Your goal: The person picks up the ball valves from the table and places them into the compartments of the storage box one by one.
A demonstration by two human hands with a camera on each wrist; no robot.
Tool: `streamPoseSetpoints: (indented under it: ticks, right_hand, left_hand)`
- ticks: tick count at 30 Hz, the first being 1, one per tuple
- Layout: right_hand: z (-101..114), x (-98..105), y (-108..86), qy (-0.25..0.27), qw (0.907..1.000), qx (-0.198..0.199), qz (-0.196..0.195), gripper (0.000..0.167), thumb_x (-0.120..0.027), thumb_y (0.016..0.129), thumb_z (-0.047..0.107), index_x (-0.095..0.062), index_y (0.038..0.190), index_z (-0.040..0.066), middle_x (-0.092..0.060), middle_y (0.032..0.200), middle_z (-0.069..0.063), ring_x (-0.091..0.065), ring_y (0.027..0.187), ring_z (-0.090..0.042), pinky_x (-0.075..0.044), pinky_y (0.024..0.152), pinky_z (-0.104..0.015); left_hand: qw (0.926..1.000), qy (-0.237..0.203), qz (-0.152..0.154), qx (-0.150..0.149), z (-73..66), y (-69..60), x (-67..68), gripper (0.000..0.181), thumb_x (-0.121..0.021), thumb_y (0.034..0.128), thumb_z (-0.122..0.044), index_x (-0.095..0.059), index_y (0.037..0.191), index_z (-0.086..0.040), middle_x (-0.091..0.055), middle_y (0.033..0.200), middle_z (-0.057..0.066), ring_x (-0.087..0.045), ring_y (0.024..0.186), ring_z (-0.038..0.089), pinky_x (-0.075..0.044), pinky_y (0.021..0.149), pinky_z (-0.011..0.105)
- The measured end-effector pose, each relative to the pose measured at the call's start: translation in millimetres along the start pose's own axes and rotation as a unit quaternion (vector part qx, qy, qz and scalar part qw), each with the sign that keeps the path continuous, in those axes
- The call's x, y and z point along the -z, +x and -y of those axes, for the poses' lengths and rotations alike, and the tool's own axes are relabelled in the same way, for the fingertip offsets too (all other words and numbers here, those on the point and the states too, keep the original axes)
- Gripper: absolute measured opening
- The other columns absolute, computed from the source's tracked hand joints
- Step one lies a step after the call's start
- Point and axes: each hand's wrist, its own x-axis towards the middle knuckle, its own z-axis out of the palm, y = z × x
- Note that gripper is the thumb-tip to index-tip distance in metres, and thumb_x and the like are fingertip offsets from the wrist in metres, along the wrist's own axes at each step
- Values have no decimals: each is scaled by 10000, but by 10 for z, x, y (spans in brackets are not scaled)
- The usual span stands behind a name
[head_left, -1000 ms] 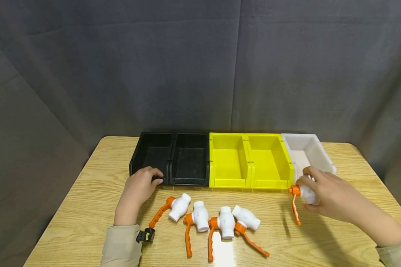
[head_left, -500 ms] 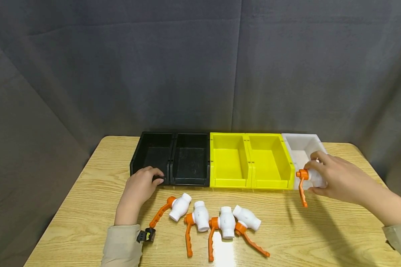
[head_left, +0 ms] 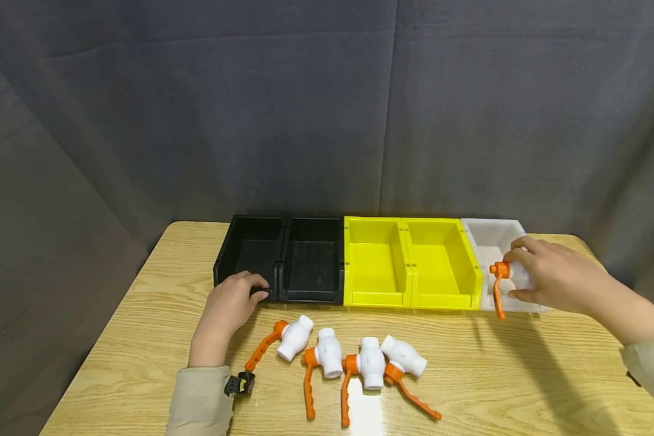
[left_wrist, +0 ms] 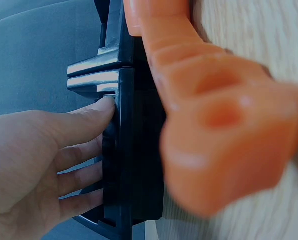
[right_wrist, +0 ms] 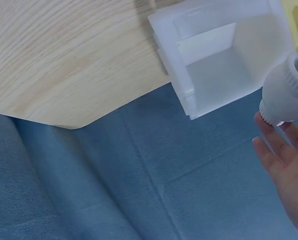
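My right hand point(head_left: 564, 275) holds a white ball valve point(head_left: 520, 275) by its body, above the front of the white bin point(head_left: 496, 227). The valve's orange lever hangs down in the head view; in the right wrist view its white body point(right_wrist: 281, 97) shows between thumb and fingers. At the leftmost black bin point(head_left: 221, 260), my left hand point(head_left: 229, 303) grips the front rim, its thumb on the edge in the left wrist view. Several more white valves with orange levers lie on the table, among them one valve point(head_left: 296, 338) near my left wrist.
Beside the leftmost bin stand another black bin point(head_left: 312, 297) and two yellow bins, the left yellow bin point(head_left: 376, 298) and the right yellow bin point(head_left: 444, 301). All line up with the white bin at the back of the wooden table point(head_left: 125, 339). A grey curtain point(head_left: 305, 121) hangs behind.
My right hand has lifted the valve up and rightward from in front of the white bin to above it. The left hand has stayed at the black bin; the other valves lie unmoved.
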Motion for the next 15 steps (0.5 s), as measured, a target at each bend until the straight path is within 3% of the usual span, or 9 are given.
streamPoseSetpoints:
  ticks: [9, 15]
  right_hand:
    - [-81, -17, 31, 84, 9986, -382, 344, 532, -949, 600, 278, -683, 998, 46, -608, 1033, -124, -615, 814, -277, -550, 757, -515]
    - [-171, -62, 42, 69, 9987, -427, 263, 533, -954, 583, 261, -678, 986, 48, -604, 1016, -114, -599, 739, -238, -552, 697, -472]
  left_hand:
    - [10000, -23, -30, 15, 0, -5, 3, 137, -739, 904, -187, -749, 1025, -122, -686, 1049, 76, -648, 1030, 319, -523, 861, 515]
    - [10000, -12, 22, 36, 0, -8, 6, 157, -735, 909, -197, -748, 1046, -121, -688, 1086, 87, -641, 1055, 329, -518, 877, 522]
